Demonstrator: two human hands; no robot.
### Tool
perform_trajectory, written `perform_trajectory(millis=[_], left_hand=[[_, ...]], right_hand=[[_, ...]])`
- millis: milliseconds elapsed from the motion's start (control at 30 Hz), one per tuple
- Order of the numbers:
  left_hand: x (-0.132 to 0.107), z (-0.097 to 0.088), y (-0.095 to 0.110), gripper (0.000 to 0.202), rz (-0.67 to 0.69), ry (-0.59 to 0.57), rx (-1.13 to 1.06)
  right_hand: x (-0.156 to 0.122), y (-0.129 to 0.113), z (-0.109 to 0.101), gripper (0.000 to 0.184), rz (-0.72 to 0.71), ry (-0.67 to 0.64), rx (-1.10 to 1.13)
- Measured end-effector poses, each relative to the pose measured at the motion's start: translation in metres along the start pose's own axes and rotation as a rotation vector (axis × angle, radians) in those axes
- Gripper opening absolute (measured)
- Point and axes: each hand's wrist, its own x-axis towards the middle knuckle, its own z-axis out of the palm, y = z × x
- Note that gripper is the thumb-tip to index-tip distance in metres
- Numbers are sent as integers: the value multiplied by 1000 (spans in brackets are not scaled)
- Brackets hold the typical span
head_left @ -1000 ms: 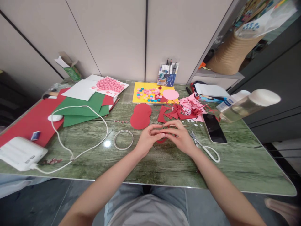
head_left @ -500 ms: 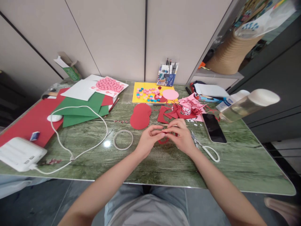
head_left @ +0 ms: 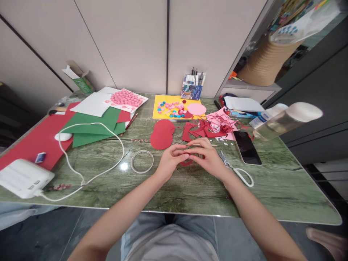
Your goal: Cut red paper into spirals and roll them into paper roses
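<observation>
My left hand [head_left: 172, 160] and my right hand [head_left: 208, 156] meet over the middle of the table, thumbs and fingertips pinched together. Between them is a curled red paper strip [head_left: 186, 163]; its loop hangs below the fingers, and the pinched part is mostly hidden. Just behind my right fingers lies a thin wooden stick [head_left: 212, 145]. White-handled scissors [head_left: 243, 176] lie to the right of that hand. Left of my left hand is a ring of narrow tape [head_left: 132, 164]. Overlapping red paper circles [head_left: 161, 139] lie beyond it.
Red and pink paper scraps [head_left: 217, 125] are heaped behind my hands, near a phone [head_left: 247, 148] and a clear bottle [head_left: 285, 123]. Small pink and blue pieces cover a yellow sheet [head_left: 156, 113]. A white cable [head_left: 89, 186] loops from a power bank [head_left: 25, 177] at left.
My fingers have shifted slightly around the red paper strip, and its hanging loop sits a little further left. Both hands stay together in the same place.
</observation>
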Motion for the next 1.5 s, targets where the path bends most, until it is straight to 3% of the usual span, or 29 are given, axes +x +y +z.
perform_trajectory(millis=[267, 667, 1200, 1333, 1500], left_hand=[[1, -1, 0, 36, 12, -17, 11], [-1, 5, 0, 37, 16, 30, -27], [-4, 7, 2, 34, 28, -22, 19], [-3, 6, 2, 35, 6, 4, -6], [-3, 5, 0, 37, -6, 27, -45]], right_hand=[[1, -2, 0, 27, -12, -80, 16], [-3, -4, 14, 16, 98, 221, 5], [-1, -8, 12, 9, 120, 188, 139], [-2, -8, 13, 5, 88, 185, 37], [-8, -1, 15, 14, -45, 220, -164]])
